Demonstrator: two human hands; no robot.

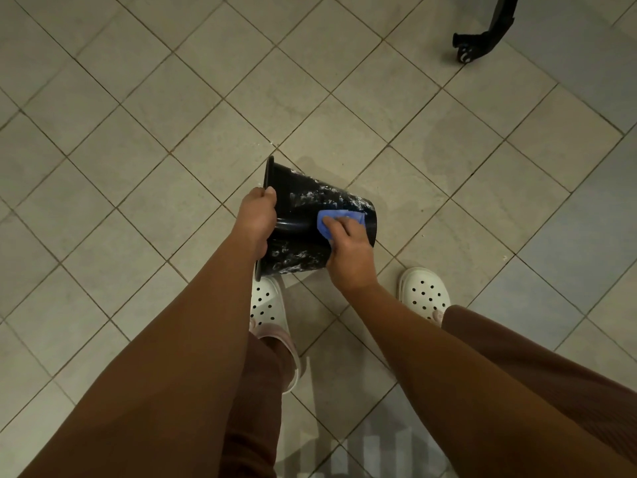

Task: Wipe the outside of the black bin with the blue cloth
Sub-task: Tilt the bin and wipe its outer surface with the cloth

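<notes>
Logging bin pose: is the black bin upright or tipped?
Tipped sideways. The black bin has its rim at left, gripped by the left hand, and its base pointing right.

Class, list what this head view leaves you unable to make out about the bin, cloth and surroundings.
Head view:
- Inside of the bin: mouth faces away.
- Its underside: hidden by its own body.
- Most of the cloth: under the right hand.
- Fingertips of the left hand: behind the rim.
- Top right, the black stand: cut by the upper edge.
</notes>
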